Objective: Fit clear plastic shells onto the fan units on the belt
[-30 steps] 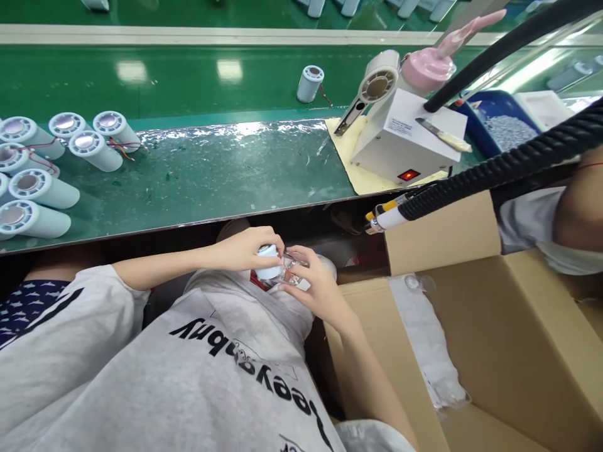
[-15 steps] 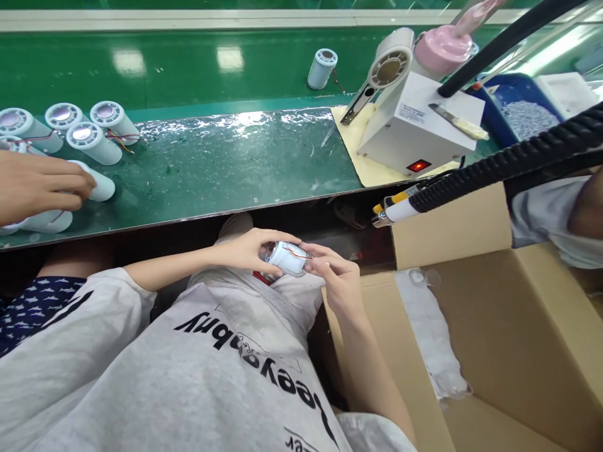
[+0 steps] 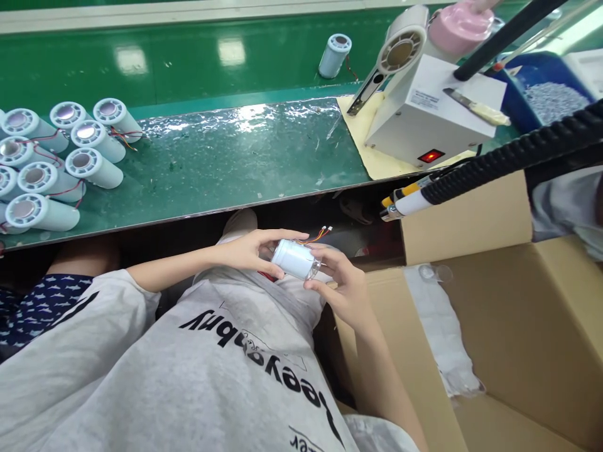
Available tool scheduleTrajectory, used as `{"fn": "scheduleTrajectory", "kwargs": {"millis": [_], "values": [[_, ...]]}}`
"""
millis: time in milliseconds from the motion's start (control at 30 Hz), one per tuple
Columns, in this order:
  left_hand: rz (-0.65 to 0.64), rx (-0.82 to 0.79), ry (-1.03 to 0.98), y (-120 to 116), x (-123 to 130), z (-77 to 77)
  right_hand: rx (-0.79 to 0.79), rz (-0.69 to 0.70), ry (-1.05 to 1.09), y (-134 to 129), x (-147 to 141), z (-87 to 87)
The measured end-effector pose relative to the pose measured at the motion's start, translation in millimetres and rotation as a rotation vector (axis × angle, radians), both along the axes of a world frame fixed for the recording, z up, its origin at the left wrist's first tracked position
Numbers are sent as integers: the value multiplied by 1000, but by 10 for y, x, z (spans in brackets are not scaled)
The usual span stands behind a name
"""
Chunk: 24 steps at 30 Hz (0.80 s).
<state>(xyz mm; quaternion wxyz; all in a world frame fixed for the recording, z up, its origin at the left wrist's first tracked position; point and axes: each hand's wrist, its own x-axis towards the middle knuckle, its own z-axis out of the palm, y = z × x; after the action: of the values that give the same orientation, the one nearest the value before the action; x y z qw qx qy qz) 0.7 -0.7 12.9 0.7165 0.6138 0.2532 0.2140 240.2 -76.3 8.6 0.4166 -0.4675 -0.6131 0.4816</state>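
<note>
A light-blue cylinder (image 3: 293, 258) is held above my lap, between my two hands. My left hand (image 3: 257, 250) grips its left end, with the thumb below and the fingers along the top. Around the other end curl the fingers of my right hand (image 3: 340, 279), where a clear plastic piece (image 3: 315, 269) shows. Thin red and yellow wires (image 3: 320, 234) with small white connectors stick out above the cylinder.
Several similar cylinders (image 3: 44, 213) lie at the left of the green bench (image 3: 226, 157); one (image 3: 335, 56) stands farther back. To the right are a white box device (image 3: 433, 119), a black hose (image 3: 509, 147), a blue bin (image 3: 509, 94) and an open carton (image 3: 522, 320).
The other person's hand has left the cylinders at the left. The held cylinder has turned, and its wires now stick out above it. My right hand's fingers have spread around its end.
</note>
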Motion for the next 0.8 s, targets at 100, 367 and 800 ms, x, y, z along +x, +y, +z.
{"fn": "scheduleTrajectory", "kwargs": {"millis": [100,367,800], "values": [[-13,34,6,-22,-16,6,-63,6,57,-3,-13,36],[-35,186,-9,-18,-36,53,-216,-4,164,5,-32,46],[-48,250,34,-21,-41,53,-460,-69,274,16,-128,3]]}}
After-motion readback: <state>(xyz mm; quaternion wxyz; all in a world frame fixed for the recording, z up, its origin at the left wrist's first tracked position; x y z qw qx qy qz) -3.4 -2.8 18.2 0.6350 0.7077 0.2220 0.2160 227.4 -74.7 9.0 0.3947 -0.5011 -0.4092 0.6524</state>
